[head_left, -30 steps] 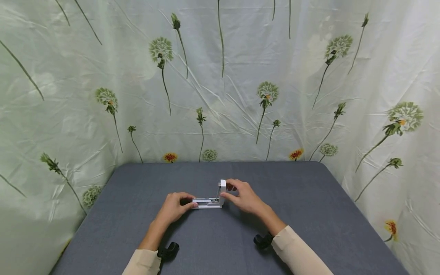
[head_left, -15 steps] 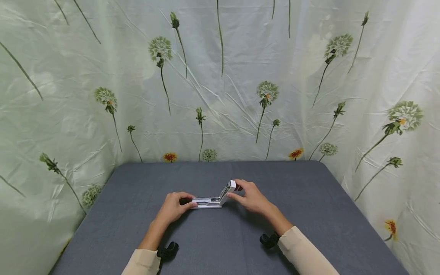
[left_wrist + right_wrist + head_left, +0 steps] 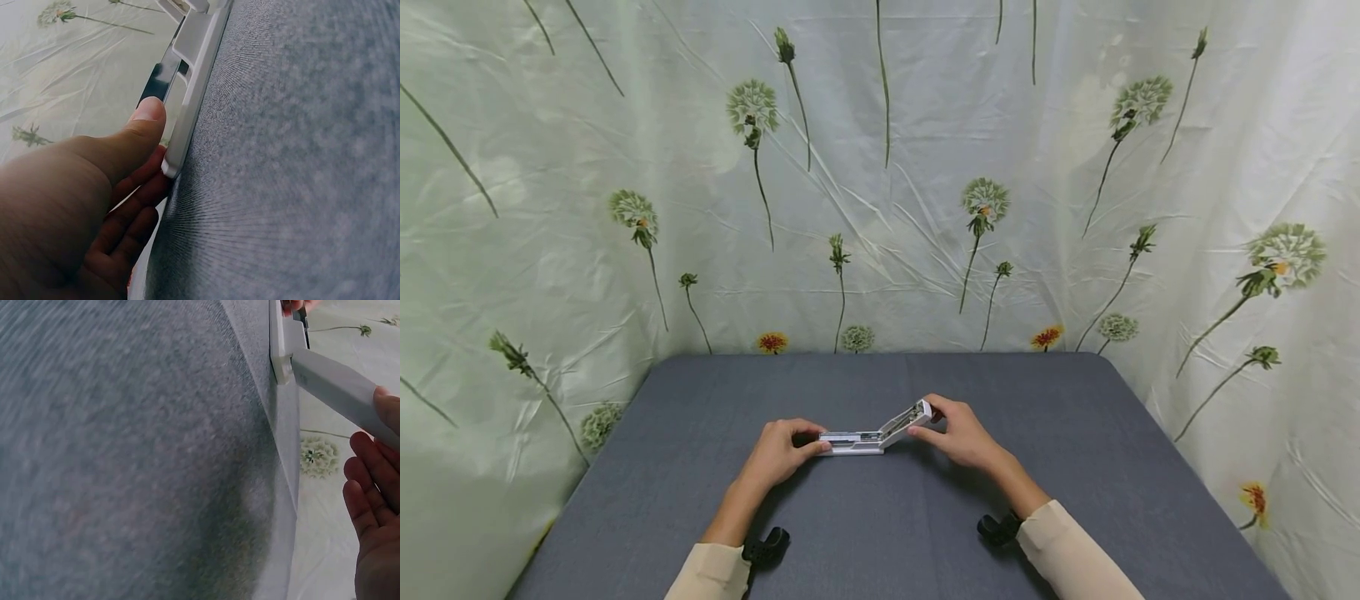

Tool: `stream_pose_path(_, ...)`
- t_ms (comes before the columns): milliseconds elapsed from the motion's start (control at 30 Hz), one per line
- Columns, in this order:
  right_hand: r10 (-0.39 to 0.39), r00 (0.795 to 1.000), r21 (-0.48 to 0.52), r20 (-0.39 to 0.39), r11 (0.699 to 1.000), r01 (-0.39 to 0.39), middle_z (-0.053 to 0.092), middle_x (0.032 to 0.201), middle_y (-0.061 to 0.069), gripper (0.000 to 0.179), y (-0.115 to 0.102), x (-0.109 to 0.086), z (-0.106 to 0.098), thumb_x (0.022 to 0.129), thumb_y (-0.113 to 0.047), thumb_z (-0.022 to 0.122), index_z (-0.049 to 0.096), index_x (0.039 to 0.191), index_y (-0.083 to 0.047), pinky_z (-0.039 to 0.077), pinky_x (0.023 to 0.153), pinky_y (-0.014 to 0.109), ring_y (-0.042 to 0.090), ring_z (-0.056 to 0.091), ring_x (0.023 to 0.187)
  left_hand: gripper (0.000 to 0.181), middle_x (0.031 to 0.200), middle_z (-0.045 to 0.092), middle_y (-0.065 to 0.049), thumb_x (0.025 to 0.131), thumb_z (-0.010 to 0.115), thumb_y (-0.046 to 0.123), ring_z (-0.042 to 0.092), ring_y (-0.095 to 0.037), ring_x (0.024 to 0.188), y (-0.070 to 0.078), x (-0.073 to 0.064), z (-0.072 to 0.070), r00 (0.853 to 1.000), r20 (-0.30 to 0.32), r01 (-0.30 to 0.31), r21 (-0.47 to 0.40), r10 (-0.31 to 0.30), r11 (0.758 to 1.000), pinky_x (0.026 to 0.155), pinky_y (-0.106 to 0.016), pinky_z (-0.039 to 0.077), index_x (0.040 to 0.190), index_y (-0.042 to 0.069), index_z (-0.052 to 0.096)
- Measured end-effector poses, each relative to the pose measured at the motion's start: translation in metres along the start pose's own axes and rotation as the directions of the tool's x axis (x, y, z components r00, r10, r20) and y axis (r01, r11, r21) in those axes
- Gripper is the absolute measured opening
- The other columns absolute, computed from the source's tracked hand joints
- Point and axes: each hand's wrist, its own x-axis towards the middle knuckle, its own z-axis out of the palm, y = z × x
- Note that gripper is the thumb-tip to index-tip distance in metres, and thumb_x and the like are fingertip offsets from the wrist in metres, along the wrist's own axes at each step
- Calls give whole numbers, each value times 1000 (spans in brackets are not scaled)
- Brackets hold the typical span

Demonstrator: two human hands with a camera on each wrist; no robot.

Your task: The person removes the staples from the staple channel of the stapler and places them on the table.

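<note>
A white stapler [image 3: 853,450] lies on the grey-blue cloth, its top cover [image 3: 904,423] swung back and slanting up to the right. My left hand [image 3: 781,452] pinches the left end of the base between thumb and fingers. In the left wrist view the thumb lies against the metal staple magazine [image 3: 164,72], just above the base [image 3: 194,94]. My right hand [image 3: 964,433] holds the far end of the raised cover. The right wrist view shows the thumb on the cover [image 3: 340,394] and the fingers beneath it. The hinge joins cover and base at the right end.
The cloth-covered table [image 3: 880,533] spreads around the stapler. Behind and beside it hangs a pale curtain [image 3: 880,208] printed with dandelions. A black wrist mount [image 3: 767,547] sits on the left wrist, another black mount [image 3: 998,529] on the right.
The stapler's cover has swung from upright down to the right, opening wider. My right hand moved right and slightly down with it. The left hand and the base stayed in place.
</note>
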Motion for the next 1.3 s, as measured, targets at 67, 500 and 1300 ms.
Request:
stream_pose_path(67, 2, 1000, 2, -8, 1000, -2, 66, 93, -9, 28, 3, -1, 0, 91, -33, 80, 69, 112, -18, 51, 77, 32, 9, 59, 86, 16, 96, 78, 9, 81, 88, 30, 71, -15, 97, 0, 0, 0, 1000, 4, 6, 0, -6, 1000, 91, -44, 54, 95, 26, 82)
stream_pose_path(500, -35, 999, -49, -18, 998, 35, 68, 96, -9, 31, 21, -13, -1, 89, -37, 82, 71, 109, -17, 52, 78, 29, 7, 61, 86, 15, 97, 77, 9, 82, 88, 30, 70, -14, 96, 2, -1, 1, 999, 12, 36, 1, -36, 999, 90, -44, 54, 96, 28, 81)
stream_pose_path(1300, 19, 997, -67, -80, 997, -24, 67, 126, 1, 45, 5, -11, 3, 94, -37, 77, 67, 130, -11, 51, 101, 50, 23, 63, 121, 17, 101, 78, 6, 82, 88, 30, 71, -20, 104, 2, -1, 0, 999, 12, 46, -25, -46, 999, 97, -49, 53, 98, 26, 82)
